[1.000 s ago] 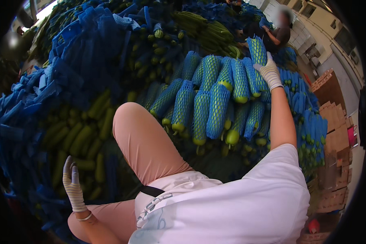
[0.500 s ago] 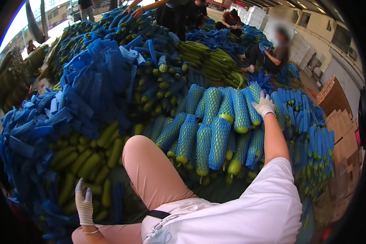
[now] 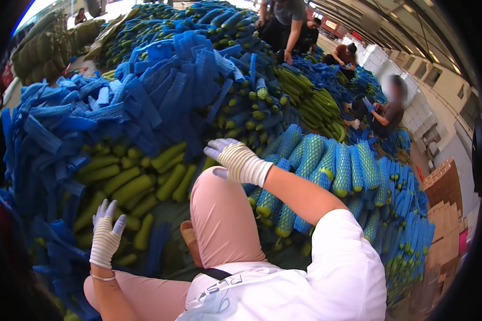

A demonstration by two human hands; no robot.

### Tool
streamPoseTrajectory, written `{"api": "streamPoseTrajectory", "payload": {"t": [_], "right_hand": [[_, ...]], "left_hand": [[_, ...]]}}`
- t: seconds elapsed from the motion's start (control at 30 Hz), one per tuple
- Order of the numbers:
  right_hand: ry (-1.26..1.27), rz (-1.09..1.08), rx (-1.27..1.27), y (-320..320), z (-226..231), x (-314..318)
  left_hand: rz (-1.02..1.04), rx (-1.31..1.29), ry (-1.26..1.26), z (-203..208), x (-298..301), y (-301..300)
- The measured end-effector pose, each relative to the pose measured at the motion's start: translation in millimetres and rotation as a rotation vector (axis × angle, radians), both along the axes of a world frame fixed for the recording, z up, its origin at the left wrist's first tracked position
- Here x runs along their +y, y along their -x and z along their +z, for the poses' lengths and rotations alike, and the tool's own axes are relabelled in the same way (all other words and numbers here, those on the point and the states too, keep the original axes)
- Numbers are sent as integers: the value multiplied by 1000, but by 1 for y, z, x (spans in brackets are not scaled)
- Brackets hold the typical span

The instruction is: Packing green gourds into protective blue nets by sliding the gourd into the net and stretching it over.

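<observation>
Both my hands wear striped work gloves with grey fingertips. My left hand (image 3: 106, 235) is held up at the lower left with its fingers apart, in front of a heap of bare long green gourds (image 3: 131, 191). Nothing is in it. Above my raised knee, my right hand (image 3: 243, 161) reaches across to the left, fingers stretched out and holding nothing. To the right of that knee lie stacked rows of gourds in blue foam net sleeves (image 3: 310, 155), partly hidden by my right forearm. Loose flat blue net sleeves (image 3: 144, 101) are piled beyond the bare gourds.
More sleeved gourds (image 3: 399, 214) are stacked at the right, beside cardboard boxes (image 3: 444, 230). Further off lies a row of uncovered green gourds (image 3: 313, 104). Several people work around the heap, one seated person (image 3: 385, 115) at the right. Green bundles (image 3: 43, 51) stand at the far left.
My right hand has left the sleeved gourds and swung left to above my knee. My left hand has risen slightly, fingers spreading. The view has turned left.
</observation>
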State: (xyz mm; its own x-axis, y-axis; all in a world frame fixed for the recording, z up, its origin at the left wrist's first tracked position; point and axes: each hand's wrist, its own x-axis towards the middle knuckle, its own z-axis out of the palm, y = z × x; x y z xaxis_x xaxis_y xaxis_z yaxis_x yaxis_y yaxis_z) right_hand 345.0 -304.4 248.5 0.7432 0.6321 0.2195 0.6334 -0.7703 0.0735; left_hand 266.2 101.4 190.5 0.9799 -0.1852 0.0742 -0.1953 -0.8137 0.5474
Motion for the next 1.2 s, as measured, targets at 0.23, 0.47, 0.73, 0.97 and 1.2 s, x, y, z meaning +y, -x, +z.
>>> {"api": "streamPoseTrajectory", "payload": {"t": [0.23, 0.47, 0.73, 0.97, 1.2], "right_hand": [[18, 251, 483, -8, -122, 206], [67, -121, 1023, 28, -254, 296], [467, 7, 1103, 70, -340, 259], [506, 131, 926, 67, -329, 252], [22, 79, 779, 39, -263, 292]], "left_hand": [[223, -134, 445, 13, 40, 11], [401, -78, 647, -1, 59, 25], [328, 91, 465, -5, 81, 34], [221, 113, 387, 2, 82, 26], [307, 227, 575, -19, 85, 32]]}}
